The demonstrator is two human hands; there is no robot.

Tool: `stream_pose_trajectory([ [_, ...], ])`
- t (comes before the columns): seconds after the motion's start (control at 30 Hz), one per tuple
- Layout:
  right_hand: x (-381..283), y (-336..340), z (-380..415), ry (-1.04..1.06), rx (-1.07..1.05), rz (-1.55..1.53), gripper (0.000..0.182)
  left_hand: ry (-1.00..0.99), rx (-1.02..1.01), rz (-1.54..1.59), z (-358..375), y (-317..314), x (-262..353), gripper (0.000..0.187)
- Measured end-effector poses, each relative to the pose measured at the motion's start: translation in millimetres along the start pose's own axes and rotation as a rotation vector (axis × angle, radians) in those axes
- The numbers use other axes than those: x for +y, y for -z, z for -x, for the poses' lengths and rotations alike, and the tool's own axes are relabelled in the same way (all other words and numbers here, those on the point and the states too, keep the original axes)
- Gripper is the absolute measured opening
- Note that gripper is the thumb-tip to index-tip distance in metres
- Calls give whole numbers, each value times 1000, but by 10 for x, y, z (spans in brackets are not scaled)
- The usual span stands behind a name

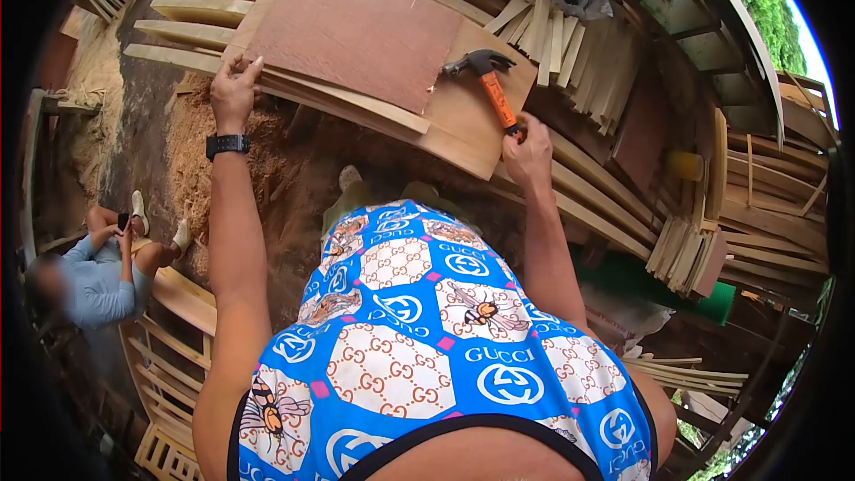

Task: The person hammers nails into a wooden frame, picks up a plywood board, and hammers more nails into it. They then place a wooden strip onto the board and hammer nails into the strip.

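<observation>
rn r hand (527, 153) grips hammer (494, 95) by hndl (500, 105)

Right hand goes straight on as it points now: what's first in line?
The hammer, whose handle end the right hand grips; past that, probably the pale board beneath, though depth is unclear.

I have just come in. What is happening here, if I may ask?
Someone is working over wooden boards. The right-hand grip holds a hammer by its handle end, its head by the right edge of a reddish panel. The left-hand grip is at the boards' near left corner. Another person sits off to the left.
</observation>
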State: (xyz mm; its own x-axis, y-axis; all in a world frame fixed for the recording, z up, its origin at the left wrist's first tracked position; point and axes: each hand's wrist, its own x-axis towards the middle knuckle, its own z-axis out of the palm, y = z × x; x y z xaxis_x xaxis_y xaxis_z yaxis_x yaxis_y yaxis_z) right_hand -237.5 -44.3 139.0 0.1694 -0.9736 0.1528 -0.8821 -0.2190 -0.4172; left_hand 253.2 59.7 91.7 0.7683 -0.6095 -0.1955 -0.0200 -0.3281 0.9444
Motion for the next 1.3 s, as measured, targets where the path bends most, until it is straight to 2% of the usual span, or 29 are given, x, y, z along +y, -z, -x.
stream_pose_trajectory([
  [0.07,100,44,109,-16,-153,-125,45,-42,10,-14,-24,-4,-55,55],
  [0.1,172,120,77,-26,-153,-128,45,-43,2,-21,6,-140,-24,55],
  [0.17,-37,230,179,-162,-198,-342,43,-29,53,-32,19,-121,6,53],
  [0.3,-32,-50,321,-159,-26,-332,38,-21,26,9,-76,-30,-115,52],
  [0.33,215,43,128,-200,-16,-354,37,-4,31,-25,8,-319,16,52],
  [0.43,123,-91,-1,-237,34,-360,36,9,44,-48,-29,-279,32,52],
  [0.47,100,-105,-34,-156,64,-260,34,7,43,-55,-39,-275,51,52],
  [0.5,26,-72,-93,-160,62,-264,34,-13,49,-78,-52,-271,59,51],
  [0.57,19,344,-278,179,212,-84,33,-33,59,-118,164,-475,322,51],
  [0.6,-62,366,-306,180,89,-233,37,-28,79,-153,168,-493,359,50],
  [0.63,-134,320,-357,173,85,-238,37,-23,99,-190,147,-494,376,49],
  [0.7,-274,150,-477,-22,-426,-518,41,-15,85,-182,107,-480,358,48],
  [0.77,-450,-79,-631,-398,-655,-883,42,-11,78,-156,87,-488,376,49],
  [0.8,-538,-118,-697,-448,-704,-977,35,-22,93,-153,103,-500,381,48],
  [0.9,-642,-194,-864,-558,-729,-941,29,-44,101,-174,94,-503,359,48],
  [0.93,-616,-245,-892,-582,-750,-1017,22,-38,91,-151,68,-489,322,50],
  [1.17,-408,-176,-750,-517,-740,-1080,23,10,21,-144,138,-426,348,56],
  [1.3,-378,-119,-584,-536,-729,-1085,23,-46,13,-125,216,-443,248,53],
])
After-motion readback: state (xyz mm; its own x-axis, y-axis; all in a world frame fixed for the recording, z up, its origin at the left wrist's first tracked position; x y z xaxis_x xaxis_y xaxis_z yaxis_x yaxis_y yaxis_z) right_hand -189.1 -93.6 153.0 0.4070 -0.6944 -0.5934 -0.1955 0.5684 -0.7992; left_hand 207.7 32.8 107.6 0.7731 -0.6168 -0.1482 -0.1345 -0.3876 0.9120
